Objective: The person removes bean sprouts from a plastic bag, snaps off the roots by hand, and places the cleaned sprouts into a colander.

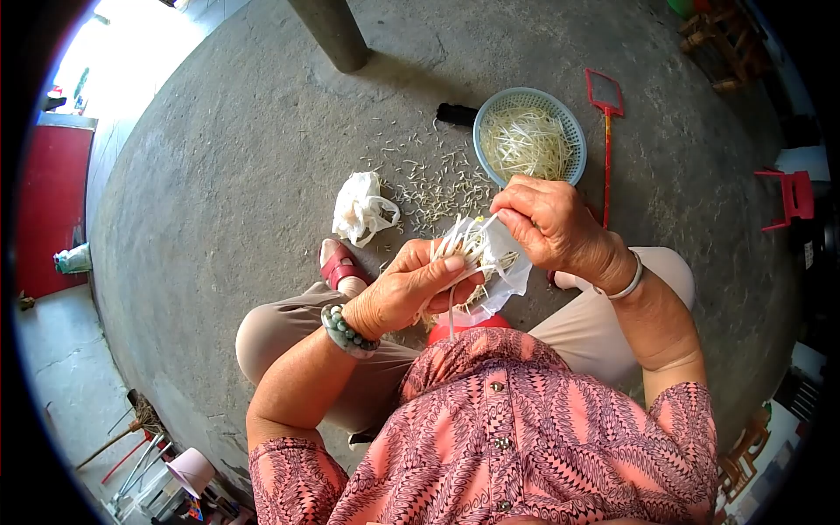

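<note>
A bunch of white bean sprouts is gripped between the thumb and fingers of my left hand. Close to its right, my right hand has thumb and forefinger pinched on a sprout at the edge of the bunch. Beneath both hands, a white plastic bag with more sprouts lies over something red at my lap. Beyond my right hand, a light blue basket on the floor holds a heap of sprouts.
Small sprout bits are scattered over the concrete floor. A crumpled white bag lies left of them. To the basket's right is a red swatter; behind stands a round post. A small red stool is far right.
</note>
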